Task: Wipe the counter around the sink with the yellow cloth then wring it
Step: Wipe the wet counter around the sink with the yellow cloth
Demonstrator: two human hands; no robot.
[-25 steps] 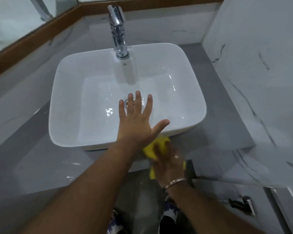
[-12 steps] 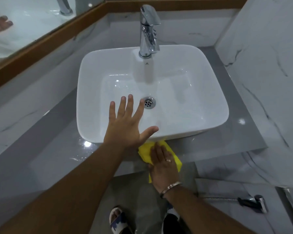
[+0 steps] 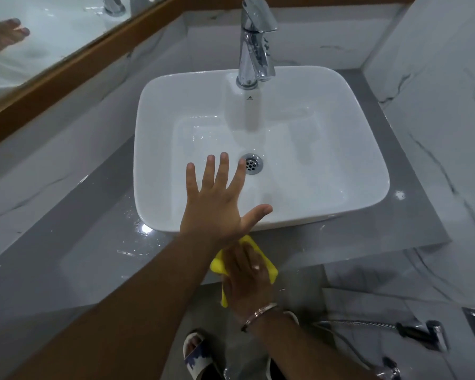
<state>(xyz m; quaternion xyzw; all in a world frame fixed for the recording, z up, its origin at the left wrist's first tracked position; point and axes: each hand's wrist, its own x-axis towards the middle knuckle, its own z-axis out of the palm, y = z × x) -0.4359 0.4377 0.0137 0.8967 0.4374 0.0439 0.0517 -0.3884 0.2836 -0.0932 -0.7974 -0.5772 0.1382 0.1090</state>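
Note:
The yellow cloth (image 3: 269, 270) lies on the grey counter (image 3: 93, 250) at its front edge, just in front of the white basin (image 3: 340, 174). My right hand (image 3: 248, 281) lies flat on top of the cloth and presses it to the counter, hiding most of it. My left hand (image 3: 217, 204) hovers over the basin's front rim with fingers spread and holds nothing. Its wrist crosses above my right hand's fingertips.
A chrome tap (image 3: 254, 42) stands at the basin's back. A wood-framed mirror (image 3: 39, 37) fills the left wall, a marble wall (image 3: 436, 105) the right. A hand sprayer with hose (image 3: 422, 334) hangs low right. My sandalled foot (image 3: 198, 355) is on the floor below.
The camera view has swung left, so the basin sits further right in frame. My right hand has slid the cloth a little leftward along the counter's front edge. My left hand stays spread.

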